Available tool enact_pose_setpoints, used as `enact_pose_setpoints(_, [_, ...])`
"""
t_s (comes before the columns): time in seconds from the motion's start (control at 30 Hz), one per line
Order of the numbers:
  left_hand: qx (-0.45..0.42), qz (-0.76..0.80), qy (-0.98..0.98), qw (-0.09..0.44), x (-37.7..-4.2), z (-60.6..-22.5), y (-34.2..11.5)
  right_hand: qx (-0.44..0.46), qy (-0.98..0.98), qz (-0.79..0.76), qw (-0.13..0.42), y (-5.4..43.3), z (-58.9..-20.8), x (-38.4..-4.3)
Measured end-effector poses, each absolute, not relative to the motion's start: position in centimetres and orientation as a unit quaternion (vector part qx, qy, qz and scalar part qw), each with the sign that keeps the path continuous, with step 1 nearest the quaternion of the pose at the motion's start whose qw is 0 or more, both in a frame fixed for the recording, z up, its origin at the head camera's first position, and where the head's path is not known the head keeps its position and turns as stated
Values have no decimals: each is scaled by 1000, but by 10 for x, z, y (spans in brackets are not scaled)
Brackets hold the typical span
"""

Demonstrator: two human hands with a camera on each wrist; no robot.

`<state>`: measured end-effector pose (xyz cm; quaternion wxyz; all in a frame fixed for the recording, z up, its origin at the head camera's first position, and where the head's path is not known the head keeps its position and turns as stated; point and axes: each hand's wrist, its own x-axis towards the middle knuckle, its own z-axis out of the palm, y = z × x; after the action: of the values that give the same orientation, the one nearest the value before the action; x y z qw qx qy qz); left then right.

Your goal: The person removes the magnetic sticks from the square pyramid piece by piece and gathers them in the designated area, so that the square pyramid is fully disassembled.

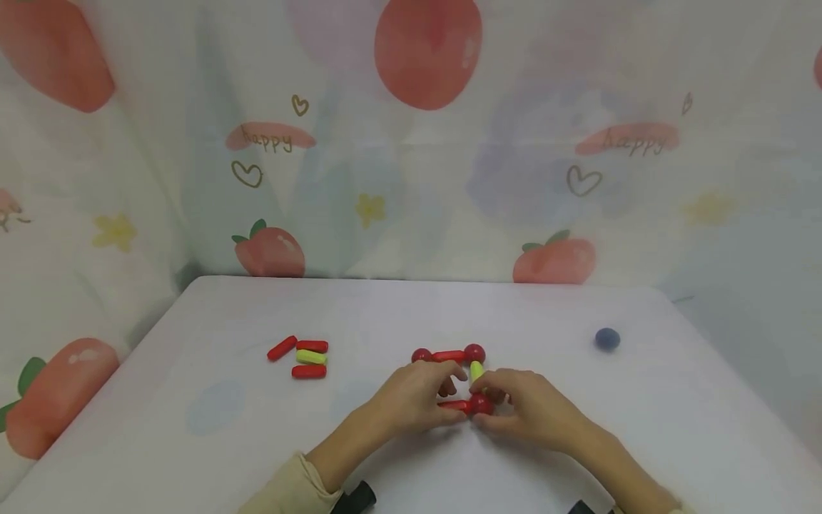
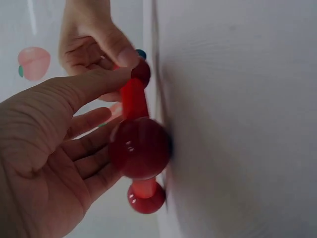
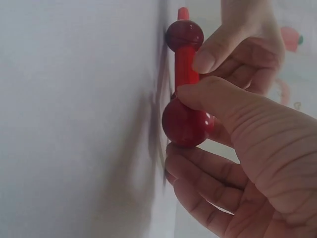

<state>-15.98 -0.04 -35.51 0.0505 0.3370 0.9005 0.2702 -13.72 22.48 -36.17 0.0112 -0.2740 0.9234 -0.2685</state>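
Red balls and short rods are joined into a frame on the white table. A red rod spans its back side and a yellow-green rod its right side. My left hand holds the front red rod between thumb and fingers, near the front-left ball. My right hand grips the front-right red ball, thumb at the joint with the rod, fingers around its far side. In the head view my left hand hides the frame's front-left corner.
Left of the frame lie several loose rods: red rods and one yellow-green rod. A dark blue ball sits toward the right back of the table. A printed curtain hangs behind the table.
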Motion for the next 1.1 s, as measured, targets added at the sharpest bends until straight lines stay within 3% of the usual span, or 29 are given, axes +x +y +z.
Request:
enact_pose_setpoints(0.3, [356, 325, 874, 59, -162, -362, -1, -281, 905, -318, -28, 224, -363, -135])
enact_pose_setpoints(0.8, [368, 344, 862, 63, -164, -361, -3, -264, 889, -372, 21, 222, -364, -138])
enact_pose_setpoints(1.1, [337, 341, 875, 67, -163, -363, -8, -213, 904, -358, -99, 234, -358, -143])
